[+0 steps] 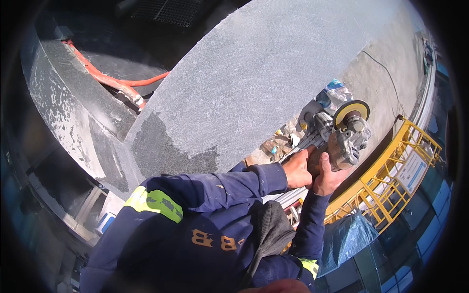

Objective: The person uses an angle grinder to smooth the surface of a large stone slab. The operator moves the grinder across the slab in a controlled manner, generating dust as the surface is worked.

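I hold a dust-covered angle grinder point(346, 146) out to the right, its round yellow-and-black disc point(351, 113) raised and facing away from the slab. My right hand point(328, 177) is closed round the near end of its body, thumb up. Against that same end my left hand point(297, 168) is closed, its fingers curled at the tool and partly hidden. Left of both hands lies a large grey stone slab point(254, 73) with a pale, scuffed surface and a darker patch at its near left corner. The disc is apart from the slab.
Rubble and scraps point(283, 139) lie beyond my left hand, with crumpled plastic point(337, 93) behind the grinder. A yellow metal railing point(381, 190) curves along the right. Blue plastic sheeting point(349, 239) hangs below it. An orange hose point(107, 78) crosses the left ledge; a thin cable point(386, 71) trails at upper right.
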The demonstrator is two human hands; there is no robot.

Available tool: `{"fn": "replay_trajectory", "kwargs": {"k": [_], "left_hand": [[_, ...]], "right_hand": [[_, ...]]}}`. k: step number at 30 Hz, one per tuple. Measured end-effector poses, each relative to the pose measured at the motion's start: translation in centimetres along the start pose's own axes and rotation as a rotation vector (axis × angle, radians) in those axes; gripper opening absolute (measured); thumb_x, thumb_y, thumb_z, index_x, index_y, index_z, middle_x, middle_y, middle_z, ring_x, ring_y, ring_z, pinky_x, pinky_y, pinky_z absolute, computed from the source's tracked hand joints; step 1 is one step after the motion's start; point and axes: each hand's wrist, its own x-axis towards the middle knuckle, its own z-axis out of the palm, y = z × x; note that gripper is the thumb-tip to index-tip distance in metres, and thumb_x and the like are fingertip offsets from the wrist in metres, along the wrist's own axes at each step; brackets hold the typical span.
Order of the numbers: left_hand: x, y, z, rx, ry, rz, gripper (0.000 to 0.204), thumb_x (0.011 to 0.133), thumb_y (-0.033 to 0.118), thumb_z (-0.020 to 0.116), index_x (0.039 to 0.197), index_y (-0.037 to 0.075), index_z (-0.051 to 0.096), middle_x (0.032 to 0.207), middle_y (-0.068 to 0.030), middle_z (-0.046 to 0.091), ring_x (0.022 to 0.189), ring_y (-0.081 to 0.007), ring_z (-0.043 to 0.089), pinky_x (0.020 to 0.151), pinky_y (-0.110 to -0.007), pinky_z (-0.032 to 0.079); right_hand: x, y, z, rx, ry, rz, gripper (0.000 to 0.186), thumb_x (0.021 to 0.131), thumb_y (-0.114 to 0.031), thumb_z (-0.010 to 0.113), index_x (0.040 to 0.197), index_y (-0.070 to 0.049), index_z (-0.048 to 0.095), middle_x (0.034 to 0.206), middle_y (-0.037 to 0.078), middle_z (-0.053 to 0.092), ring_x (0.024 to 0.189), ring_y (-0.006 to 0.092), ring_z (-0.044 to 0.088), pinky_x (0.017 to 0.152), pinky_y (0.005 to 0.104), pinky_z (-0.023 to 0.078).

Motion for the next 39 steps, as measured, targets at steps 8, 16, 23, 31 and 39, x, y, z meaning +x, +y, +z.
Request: {"fn": "replay_trajectory", "kwargs": {"k": [8, 16, 23, 31, 39], "left_hand": [[0.4, -0.5, -0.4, 0.062, -0.057, 0.005, 0.07, 0.066, -0.014, 0.067, 0.129, 0.002, 0.043, 0.123, -0.0112, 0.057, 0.116, -0.0211, 0.054, 0.098, -0.035, 0.043], [0.8, -0.3, -0.5, -0.074, -0.048, 0.036, 0.067, 0.061, -0.012, 0.071, 0.121, 0.001, 0.045, 0.115, -0.0126, 0.062, 0.112, -0.0228, 0.058, 0.097, -0.035, 0.046], [1.0, -0.5, -0.6, -0.126, -0.08, 0.019, 0.071, 0.059, -0.011, 0.072, 0.122, 0.002, 0.043, 0.116, -0.0118, 0.06, 0.113, -0.0227, 0.057, 0.097, -0.035, 0.045], [0.6, -0.6, -0.7, 0.113, -0.135, 0.077, 0.084, 0.062, -0.007, 0.076, 0.137, 0.002, 0.038, 0.125, -0.0098, 0.056, 0.117, -0.0207, 0.054, 0.1, -0.035, 0.044], [0.1, 0.2, -0.5, 0.335, -0.144, 0.107, 0.078, 0.062, 0.006, 0.081, 0.128, 0.002, 0.041, 0.117, -0.0127, 0.059, 0.111, -0.0225, 0.057, 0.096, -0.036, 0.046]], "right_hand": [[-0.2, -0.5, 0.3, 0.064, -0.014, 0.099, 0.086, 0.072, -0.025, 0.086, 0.136, 0.002, 0.035, 0.127, 0.016, 0.053, 0.114, 0.0256, 0.055, 0.1, 0.0377, 0.041], [0.1, -0.6, 0.6, 0.138, -0.038, 0.086, 0.087, 0.071, -0.025, 0.086, 0.136, 0.001, 0.034, 0.126, 0.017, 0.053, 0.114, 0.0257, 0.054, 0.101, 0.0377, 0.04], [-0.1, -0.5, 0.3, 0.114, -0.054, 0.089, 0.086, 0.072, -0.025, 0.085, 0.136, 0.002, 0.034, 0.127, 0.016, 0.053, 0.116, 0.0266, 0.053, 0.102, 0.0374, 0.039], [-0.3, 0.8, -0.9, 0.163, -0.025, 0.148, 0.093, 0.071, -0.029, 0.087, 0.14, 0.0, 0.032, 0.131, 0.016, 0.05, 0.119, 0.0259, 0.051, 0.104, 0.0377, 0.038], [-0.7, 3.4, -2.3, 0.15, 0.022, -0.059, 0.08, 0.075, -0.028, 0.084, 0.137, -0.001, 0.04, 0.121, 0.012, 0.057, 0.101, 0.0211, 0.059, 0.086, 0.0329, 0.05]]}}
